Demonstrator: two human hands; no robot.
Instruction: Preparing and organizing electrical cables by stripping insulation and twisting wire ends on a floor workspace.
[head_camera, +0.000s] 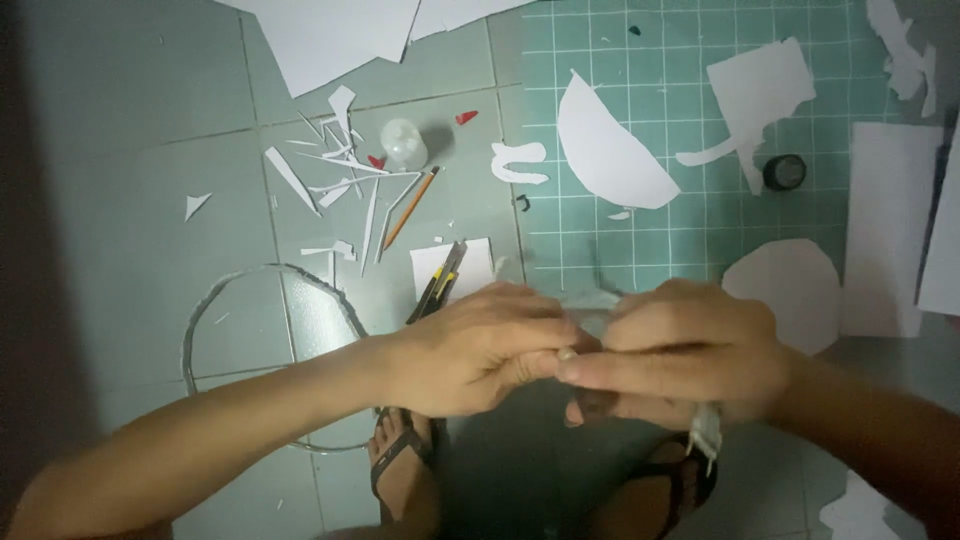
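My left hand (470, 345) and my right hand (680, 350) meet over the tiled floor, fingertips touching around a small pale piece of tape or film (592, 322). A crumpled whitish strip (706, 432) hangs below my right hand. Most of what they pinch is hidden by the fingers. A utility knife (438, 283) lies just beyond my left hand on a small white paper.
A green cutting mat (660, 60) carries white paper cut-outs and a dark tape roll (785, 172). Paper slivers, a pencil (410, 208), a small clear bottle (404, 145) and a round transparent sheet (260, 340) lie on the tiles. My sandalled feet (400, 470) are below.
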